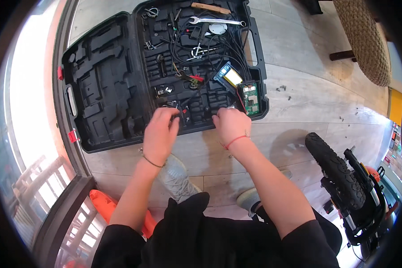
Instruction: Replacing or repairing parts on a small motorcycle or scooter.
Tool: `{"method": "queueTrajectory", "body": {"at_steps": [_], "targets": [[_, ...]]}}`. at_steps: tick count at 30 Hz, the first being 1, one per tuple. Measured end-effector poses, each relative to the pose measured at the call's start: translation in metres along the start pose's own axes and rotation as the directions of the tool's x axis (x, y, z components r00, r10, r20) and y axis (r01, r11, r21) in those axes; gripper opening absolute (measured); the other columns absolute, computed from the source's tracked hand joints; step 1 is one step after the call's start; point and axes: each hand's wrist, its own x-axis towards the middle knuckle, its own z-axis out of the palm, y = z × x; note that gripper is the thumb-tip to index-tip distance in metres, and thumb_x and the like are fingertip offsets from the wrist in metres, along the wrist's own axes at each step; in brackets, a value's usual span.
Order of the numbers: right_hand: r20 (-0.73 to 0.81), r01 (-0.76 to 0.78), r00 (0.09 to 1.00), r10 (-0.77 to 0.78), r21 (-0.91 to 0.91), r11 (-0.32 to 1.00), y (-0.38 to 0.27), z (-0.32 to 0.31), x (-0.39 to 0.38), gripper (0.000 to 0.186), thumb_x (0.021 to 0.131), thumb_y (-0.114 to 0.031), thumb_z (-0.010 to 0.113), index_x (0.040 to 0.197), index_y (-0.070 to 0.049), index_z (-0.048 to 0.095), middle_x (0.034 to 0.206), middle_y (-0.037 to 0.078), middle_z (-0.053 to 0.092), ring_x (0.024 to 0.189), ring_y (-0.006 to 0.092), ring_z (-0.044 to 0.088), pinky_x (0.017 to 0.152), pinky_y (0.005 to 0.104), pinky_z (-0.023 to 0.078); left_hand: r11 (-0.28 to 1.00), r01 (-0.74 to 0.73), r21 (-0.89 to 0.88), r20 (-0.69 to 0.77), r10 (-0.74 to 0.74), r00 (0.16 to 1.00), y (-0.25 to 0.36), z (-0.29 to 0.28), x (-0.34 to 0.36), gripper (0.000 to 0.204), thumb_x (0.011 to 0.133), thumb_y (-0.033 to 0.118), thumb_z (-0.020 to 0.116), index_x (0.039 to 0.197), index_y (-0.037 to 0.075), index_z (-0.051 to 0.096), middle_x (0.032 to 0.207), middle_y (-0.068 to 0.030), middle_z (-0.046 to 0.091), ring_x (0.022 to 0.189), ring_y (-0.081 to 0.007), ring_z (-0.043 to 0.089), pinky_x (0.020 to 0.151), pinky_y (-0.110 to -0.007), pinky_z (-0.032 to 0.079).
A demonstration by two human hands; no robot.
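An open black tool case (94,80) lies on the floor. Its right half holds a combination wrench (214,21), a wooden strip (210,7), cables (178,47), a small display module (229,77) and a green circuit board (251,98). My left hand (161,134) is over the case's front edge, fingers bent and slightly apart near small parts (169,103), with nothing visible held. My right hand (232,127) is curled at the front edge beside the circuit board; its fingertips and whatever they grip are hidden, though a small shiny bit shows just beyond them.
A framed glass panel (18,98) runs along the left, near an orange object (102,203). A woven seat (362,35) is at upper right, a knobby black tire (330,165) at lower right. Scattered small bits (283,87) lie on the floor. My shoes (176,178) are below the case.
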Motion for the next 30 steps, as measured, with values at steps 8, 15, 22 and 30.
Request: {"method": "queueTrajectory", "body": {"at_steps": [8,15,22,30], "targets": [[-0.380,0.264,0.925,0.026,0.688,0.676,-0.001,-0.019,-0.054,0.010,0.078,-0.009,0.073,0.085,-0.004,0.070,0.069,0.008,0.062,0.058,0.0173,0.059,0.053,0.0278,0.046,0.508,0.423,-0.750,0.425,-0.119,0.897,0.041,0.007,-0.011,0.018,0.091,0.003,0.057,0.108,-0.004,0.059,0.099,-0.0109,0.065,0.087,-0.0155,0.064,0.079,-0.029,0.053],[-0.506,0.413,0.861,-0.038,0.656,0.632,-0.016,-0.043,-0.082,0.017,0.074,-0.001,0.073,0.089,-0.004,0.068,0.066,0.006,0.058,0.055,0.0168,0.056,0.051,0.0278,0.044,0.479,0.367,-0.797,0.356,-0.118,0.927,0.066,-0.019,-0.024,0.016,0.090,-0.001,0.056,0.105,-0.005,0.060,0.098,-0.0102,0.065,0.088,-0.0160,0.065,0.081,-0.029,0.053],[-0.684,0.614,0.708,-0.172,0.477,0.629,-0.013,-0.055,-0.089,0.025,0.070,0.001,0.074,0.093,-0.005,0.067,0.067,0.004,0.059,0.056,0.0189,0.056,0.051,0.0289,0.044,0.427,0.302,-0.853,0.333,0.000,0.943,0.081,-0.035,-0.037,0.020,0.089,-0.003,0.057,0.109,-0.005,0.058,0.103,-0.0092,0.063,0.094,-0.0152,0.063,0.086,-0.028,0.051],[-0.678,0.630,0.723,-0.134,0.567,0.531,-0.017,-0.066,-0.099,0.028,0.067,0.002,0.078,0.092,-0.003,0.067,0.069,0.004,0.061,0.056,0.0160,0.056,0.051,0.0275,0.043,0.290,0.362,-0.886,0.385,0.027,0.922,0.082,-0.034,-0.040,0.019,0.089,-0.002,0.059,0.108,-0.004,0.058,0.103,-0.0103,0.063,0.093,-0.0161,0.063,0.085,-0.029,0.051]]}}
